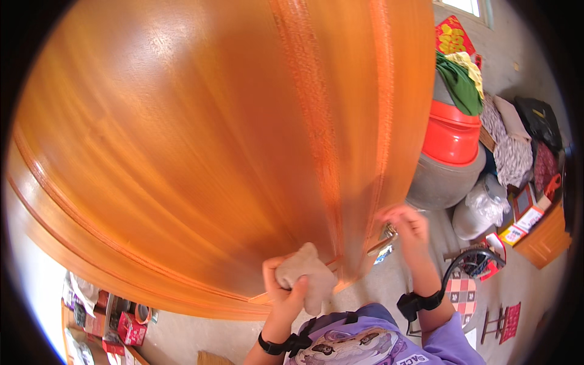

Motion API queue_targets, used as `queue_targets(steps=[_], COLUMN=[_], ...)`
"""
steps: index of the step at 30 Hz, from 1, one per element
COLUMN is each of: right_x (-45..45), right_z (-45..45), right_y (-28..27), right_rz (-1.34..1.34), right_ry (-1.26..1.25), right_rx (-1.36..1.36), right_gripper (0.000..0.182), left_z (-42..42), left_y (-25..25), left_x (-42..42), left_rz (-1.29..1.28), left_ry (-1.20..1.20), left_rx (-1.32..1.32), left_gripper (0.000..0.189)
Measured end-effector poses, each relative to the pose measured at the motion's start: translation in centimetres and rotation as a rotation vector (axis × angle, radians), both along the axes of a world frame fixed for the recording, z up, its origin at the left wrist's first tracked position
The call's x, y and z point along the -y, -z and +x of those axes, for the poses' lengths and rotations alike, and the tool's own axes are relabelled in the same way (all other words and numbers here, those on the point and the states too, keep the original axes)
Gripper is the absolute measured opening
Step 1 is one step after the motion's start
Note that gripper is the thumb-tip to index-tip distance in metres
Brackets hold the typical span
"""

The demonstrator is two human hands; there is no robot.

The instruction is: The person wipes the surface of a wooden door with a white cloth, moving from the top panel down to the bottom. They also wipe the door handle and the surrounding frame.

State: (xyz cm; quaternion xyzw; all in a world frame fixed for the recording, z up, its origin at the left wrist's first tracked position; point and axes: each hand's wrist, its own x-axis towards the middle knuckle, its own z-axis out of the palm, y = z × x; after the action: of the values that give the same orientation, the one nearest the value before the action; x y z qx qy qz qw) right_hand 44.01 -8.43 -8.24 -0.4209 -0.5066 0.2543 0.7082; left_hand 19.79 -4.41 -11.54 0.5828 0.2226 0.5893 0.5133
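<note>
A large glossy brown wooden door (214, 137) with reddish carved mouldings fills most of the view. My left hand (286, 294) grips a crumpled beige-grey cloth (315, 276) close to the door's surface, low in the picture. At the door's right edge is my right hand (410, 228), blurred, with its fingers bent toward the wood. Whether those fingers touch or hold the edge cannot be made out. Just below them a metal door handle (383, 244) shows, partly hidden by the hand.
Right of the door, a red plastic tub (451, 141) sits on a large grey vat (449, 180), topped by green cloth (458, 86). A plastic-covered white container (472, 214) and a checked stool seat (461, 292) stand nearby. Shelves with boxes (132, 328) are lower left.
</note>
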Motion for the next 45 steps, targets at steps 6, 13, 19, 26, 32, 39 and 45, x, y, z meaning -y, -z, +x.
queue_targets(steps=[6, 13, 19, 26, 32, 39, 45], right_x=[-3.4, -8.9, -11.5, -12.6, -12.3, -11.4, -10.6], right_z=[9.1, 14.5, 17.1, 17.4, 16.4, 15.6, 16.0], right_y=[-2.2, -3.7, -1.6, -0.3, -0.5, -0.8, -0.3], right_rz=[0.415, 0.292, 0.154, 0.220, 0.218, 0.248, 0.273], right_ry=[0.547, 0.089, -0.075, -0.210, -0.239, -0.262, -0.289], right_rx=[0.019, 0.010, 0.072, -0.029, -0.053, -0.145, -0.164], right_gripper=[0.017, 0.046, 0.049, 0.050, 0.054, 0.055, 0.057], left_z=[-0.3, 3.7, 10.1, 14.0, 15.4, 15.1, 15.7], left_y=[-3.9, -8.4, -15.4, -14.1, -7.5, -11.5, -12.1], left_x=[0.5, 0.8, -1.9, -3.2, -2.2, -2.4, -1.4], left_rz=[0.141, 0.665, 1.037, 0.809, 0.652, 0.764, 0.708], left_ry=[-0.498, -0.999, -1.472, -1.536, -1.494, -1.543, -1.577], left_rx=[0.045, -0.398, -0.666, -0.927, -0.937, -0.903, -0.934], left_gripper=[0.041, 0.047, 0.043, 0.055, 0.058, 0.054, 0.052])
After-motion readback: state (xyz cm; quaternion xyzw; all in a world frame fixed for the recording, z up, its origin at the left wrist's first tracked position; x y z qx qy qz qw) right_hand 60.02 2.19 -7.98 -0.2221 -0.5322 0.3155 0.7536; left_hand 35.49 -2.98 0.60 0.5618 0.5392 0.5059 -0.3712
